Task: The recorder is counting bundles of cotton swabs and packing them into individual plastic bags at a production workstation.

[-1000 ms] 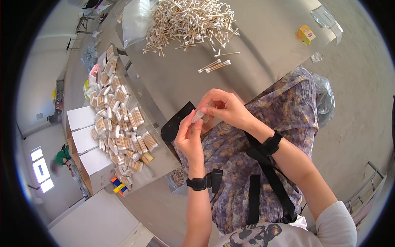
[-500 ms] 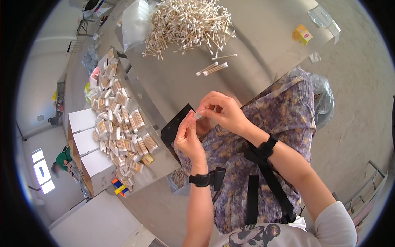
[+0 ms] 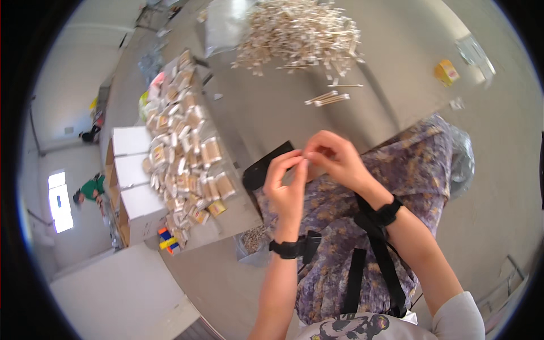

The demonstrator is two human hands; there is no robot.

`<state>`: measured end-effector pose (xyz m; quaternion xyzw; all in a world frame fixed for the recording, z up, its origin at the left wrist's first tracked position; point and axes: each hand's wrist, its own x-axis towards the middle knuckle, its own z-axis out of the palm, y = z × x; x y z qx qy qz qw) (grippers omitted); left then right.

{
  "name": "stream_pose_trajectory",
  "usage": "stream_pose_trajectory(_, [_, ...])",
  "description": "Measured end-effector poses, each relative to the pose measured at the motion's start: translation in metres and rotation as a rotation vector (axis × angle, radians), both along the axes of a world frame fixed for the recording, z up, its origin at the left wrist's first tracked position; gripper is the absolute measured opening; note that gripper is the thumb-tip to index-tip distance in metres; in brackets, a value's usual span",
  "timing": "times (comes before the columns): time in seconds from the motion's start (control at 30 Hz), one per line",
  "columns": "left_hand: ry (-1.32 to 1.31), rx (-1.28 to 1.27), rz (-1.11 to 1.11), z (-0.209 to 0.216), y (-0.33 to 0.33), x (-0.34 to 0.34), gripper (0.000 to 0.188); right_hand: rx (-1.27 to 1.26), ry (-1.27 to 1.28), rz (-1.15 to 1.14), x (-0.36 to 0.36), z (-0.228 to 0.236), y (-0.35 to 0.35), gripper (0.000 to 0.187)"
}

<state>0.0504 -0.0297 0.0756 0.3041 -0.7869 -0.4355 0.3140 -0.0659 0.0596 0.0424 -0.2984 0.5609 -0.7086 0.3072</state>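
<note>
My left hand [image 3: 287, 190] and my right hand [image 3: 338, 161] meet at the fingertips above my lap, near the table's edge. Both pinch a small piece of clear plastic, now almost wholly hidden by the fingers. A black flat-sided object [image 3: 266, 165] is beside my left hand at the table edge. Beyond my hands, a few cotton swabs [image 3: 330, 99] lie on the metal table [image 3: 266, 107]. Farther back is a large heap of loose cotton swabs [image 3: 300, 37].
Many swab packs [image 3: 184, 153] are piled on the left, beside open white cartons [image 3: 136, 170]. A clear plastic bag [image 3: 226, 25] lies by the heap; a yellow box [image 3: 446, 72] is at the far right. A person in green [image 3: 92, 188] is in the left background.
The view has shifted, so the scene sits farther right. My fingertips have come closer together, and the plastic that showed between them is now mostly covered.
</note>
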Motion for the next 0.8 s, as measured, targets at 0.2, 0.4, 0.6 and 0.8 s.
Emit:
stream_pose_trajectory(0.2, [0.000, -0.200, -0.094, 0.009, -0.001, -0.005, 0.009, -0.021, -0.197, 0.020, -0.005, 0.003, 0.012, 0.005])
stream_pose_trajectory(0.4, [0.006, -0.186, -0.109, 0.016, -0.003, 0.017, 0.010, -0.017, -0.280, 0.049, -0.004, 0.012, 0.011, 0.006])
stream_pose_trajectory(0.6, [0.083, 0.327, 0.149, -0.001, -0.016, 0.058, 0.010, 0.191, -0.309, 0.185, -0.015, -0.001, 0.013, 0.017])
stream_pose_trajectory(0.8, [0.626, 0.435, 0.557, 0.047, -0.159, 0.173, 0.040, 0.229, -0.305, 0.171, -0.009, 0.003, 0.011, 0.016])
